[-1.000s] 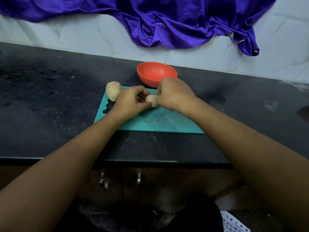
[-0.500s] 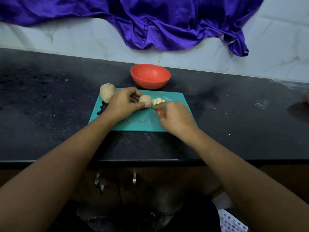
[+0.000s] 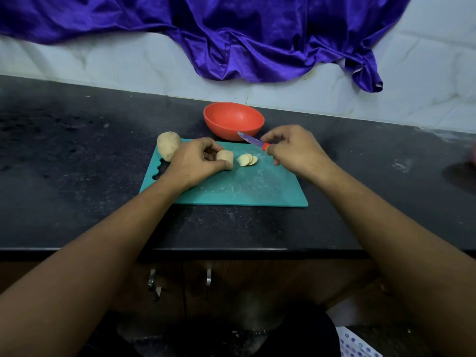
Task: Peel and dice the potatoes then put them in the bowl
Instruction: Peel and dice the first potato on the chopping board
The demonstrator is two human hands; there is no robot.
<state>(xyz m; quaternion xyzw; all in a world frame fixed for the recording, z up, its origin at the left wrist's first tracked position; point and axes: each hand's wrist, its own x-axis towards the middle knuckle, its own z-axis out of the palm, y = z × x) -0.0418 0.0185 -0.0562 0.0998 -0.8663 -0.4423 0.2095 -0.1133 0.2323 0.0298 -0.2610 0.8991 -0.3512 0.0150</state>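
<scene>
Potato (image 3: 225, 158) in left hand (image 3: 195, 162)

Left hand (image 3: 194, 162) grips cut potato (image 3: 225, 158) (slices (image 3: 247, 160) beside); right hand (image 3: 296, 150) holds knife (image 3: 251, 139).

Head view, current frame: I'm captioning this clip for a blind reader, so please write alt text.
A left hand holds a partly sliced potato on a teal cutting board while the right hand grips a red-handled knife beside the cut slices. A whole potato and an empty red bowl sit behind.
</scene>
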